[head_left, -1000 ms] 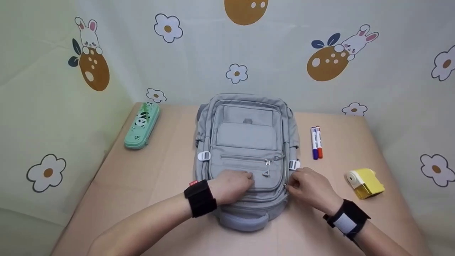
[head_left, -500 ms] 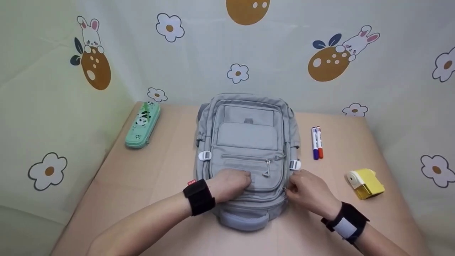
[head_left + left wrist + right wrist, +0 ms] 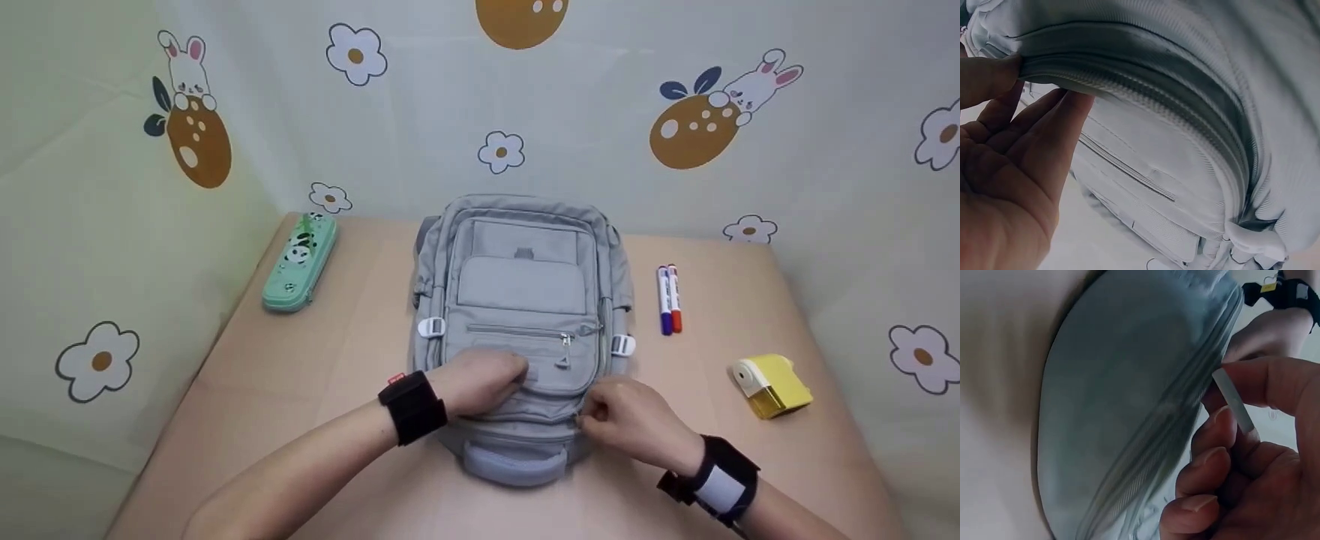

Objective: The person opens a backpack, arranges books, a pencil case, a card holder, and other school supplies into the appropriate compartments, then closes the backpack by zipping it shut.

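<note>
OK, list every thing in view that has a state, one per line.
Backpack: flat on the table, front pocket zip closed.
Zip pull: pinched by the right hand.
Left hand: pressing on the backpack's front.
Right hand: fingers curled round the zip pull.
Pencil case: closed.
Two markers: capped, lying side by side.
Sharpener: standing idle.

No legible text, brand, number or sign in any view. Small patch on the grey backpack [image 3: 523, 300], toward 12 o'clock on its front panel: too small to read.
</note>
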`<state>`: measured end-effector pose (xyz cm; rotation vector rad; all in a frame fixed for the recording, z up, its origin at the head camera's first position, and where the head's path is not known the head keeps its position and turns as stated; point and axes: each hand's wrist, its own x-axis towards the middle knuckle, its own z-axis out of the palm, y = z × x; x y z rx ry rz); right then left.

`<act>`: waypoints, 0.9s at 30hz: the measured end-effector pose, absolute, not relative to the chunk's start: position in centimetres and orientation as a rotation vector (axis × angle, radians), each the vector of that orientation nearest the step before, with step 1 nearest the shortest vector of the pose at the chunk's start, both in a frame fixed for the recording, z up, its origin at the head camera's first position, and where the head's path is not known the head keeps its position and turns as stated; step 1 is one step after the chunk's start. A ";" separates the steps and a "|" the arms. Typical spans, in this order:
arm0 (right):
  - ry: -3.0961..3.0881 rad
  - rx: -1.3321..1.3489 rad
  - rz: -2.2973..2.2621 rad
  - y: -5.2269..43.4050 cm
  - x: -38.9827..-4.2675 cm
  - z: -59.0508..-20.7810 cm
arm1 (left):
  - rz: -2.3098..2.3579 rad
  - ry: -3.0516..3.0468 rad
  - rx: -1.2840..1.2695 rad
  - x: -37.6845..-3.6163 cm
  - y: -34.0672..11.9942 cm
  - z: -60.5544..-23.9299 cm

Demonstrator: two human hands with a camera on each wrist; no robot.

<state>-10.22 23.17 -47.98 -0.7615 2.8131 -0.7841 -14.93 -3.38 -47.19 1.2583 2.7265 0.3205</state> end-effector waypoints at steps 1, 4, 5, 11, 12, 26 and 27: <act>2.802 -0.763 -0.794 23.0 -10.2 -48.0 | 0.339 2.727 1.255 -14.9 -3.4 -47.2; 2.789 -0.755 -0.813 22.7 -10.0 -47.9 | 0.387 2.739 1.262 -14.8 -3.7 -47.3; 2.790 -0.749 -0.814 22.7 -10.0 -47.9 | 0.403 2.742 1.269 -14.8 -3.9 -47.3; 2.769 -0.730 -0.838 22.8 -9.9 -47.7 | 0.418 2.745 1.291 -14.4 -4.7 -47.4; 2.769 -0.733 -0.841 22.8 -9.9 -47.7 | 0.410 2.744 1.284 -14.3 -4.8 -47.3; 2.817 -0.771 -0.854 22.7 -9.8 -47.6 | 0.113 2.996 1.292 -13.2 -7.7 -48.0; 2.812 -0.772 -0.860 22.7 -9.8 -47.6 | 0.123 2.985 1.278 -13.2 -7.7 -47.9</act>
